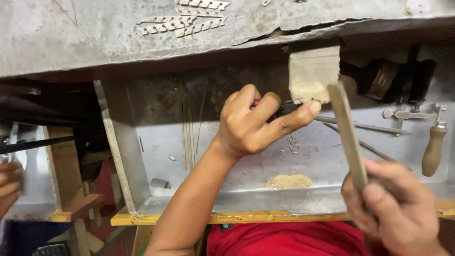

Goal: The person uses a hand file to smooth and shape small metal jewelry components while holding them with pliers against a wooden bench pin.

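Observation:
My left hand (251, 125) is closed around a small red-handled tool (256, 102), with the thumb stretched toward the pale wooden bench peg (313, 71) that sticks out under the bench top. What the tool's tip grips is hidden by my fingers. My right hand (398, 213), low at the right and blurred, holds a flat metal file (348, 137) upright by its lower end. The file's tip stands just right of the peg. A few tiny metal links (294, 142) lie below my left thumb.
A metal catch tray (237, 199) under the bench holds a pile of yellowish filings (289, 181), thin rods (365, 126) and a wooden-handled saw frame (433, 149). Toothed metal strips (182, 21) lie on the bench top. Another person's hand (8, 185) shows at the far left.

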